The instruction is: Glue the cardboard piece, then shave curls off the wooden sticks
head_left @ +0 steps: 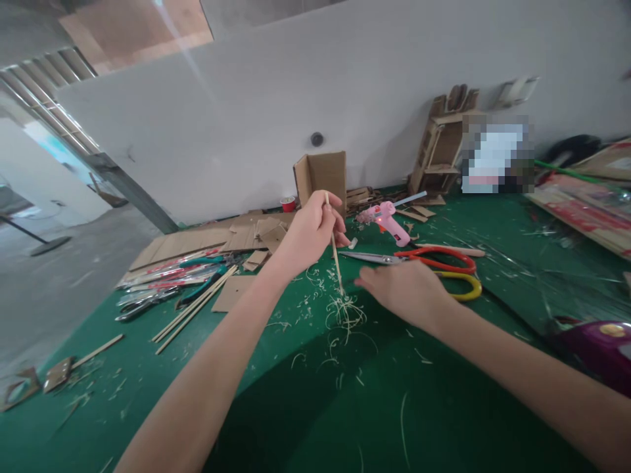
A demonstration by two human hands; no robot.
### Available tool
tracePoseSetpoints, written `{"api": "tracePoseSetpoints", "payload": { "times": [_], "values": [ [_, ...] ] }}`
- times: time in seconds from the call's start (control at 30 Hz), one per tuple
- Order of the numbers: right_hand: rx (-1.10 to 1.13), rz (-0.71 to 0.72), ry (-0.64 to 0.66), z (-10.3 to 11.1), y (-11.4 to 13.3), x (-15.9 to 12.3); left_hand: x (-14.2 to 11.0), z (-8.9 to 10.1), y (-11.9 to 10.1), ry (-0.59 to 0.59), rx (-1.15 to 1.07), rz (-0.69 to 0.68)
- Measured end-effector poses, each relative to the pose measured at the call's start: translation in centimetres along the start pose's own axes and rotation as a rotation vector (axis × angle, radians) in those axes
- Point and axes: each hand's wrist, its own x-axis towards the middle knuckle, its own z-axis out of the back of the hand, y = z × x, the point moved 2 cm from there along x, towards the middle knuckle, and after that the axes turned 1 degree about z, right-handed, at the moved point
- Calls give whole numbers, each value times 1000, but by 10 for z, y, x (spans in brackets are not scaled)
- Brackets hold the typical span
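My left hand [320,223] is closed around a thin wooden stick [336,259], which slants down with its lower tip at a small heap of curled wood shavings [346,314]. To the right of that tip, my right hand [407,292] is over the green tabletop with its back towards me. Its fingers are slightly blurred and reach leftward, with nothing visible in them. Just behind it lie scissors [379,258] with red handles, partly covered by the hand. A yellow handle loop [463,286] shows beside them. A pink glue gun [392,223] stands farther back.
Wooden sticks [194,309], pliers [204,289] and cardboard pieces [236,292] lie to the left. A folded cardboard piece [328,174] stands by the wall, with a red cup [288,203] nearby. A cardboard structure [444,148] leans at the back right. A purple object [599,348] sits at the right edge.
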Motion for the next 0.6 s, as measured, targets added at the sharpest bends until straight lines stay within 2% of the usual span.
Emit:
{"api": "tracePoseSetpoints", "payload": {
  "times": [0.07,0.27,0.47,0.6],
  "values": [
    [22,38,10,-2,1,-2,0,0,0,-1,-2,3],
    [-23,-92,-64,4,-2,3,-1,-2,-2,4,27,0],
    [29,46,37,-3,2,0,1,1,0,13,-27,-14],
    [-16,-61,-51,3,-2,3,1,-1,-2,36,-37,1]
  ]
}}
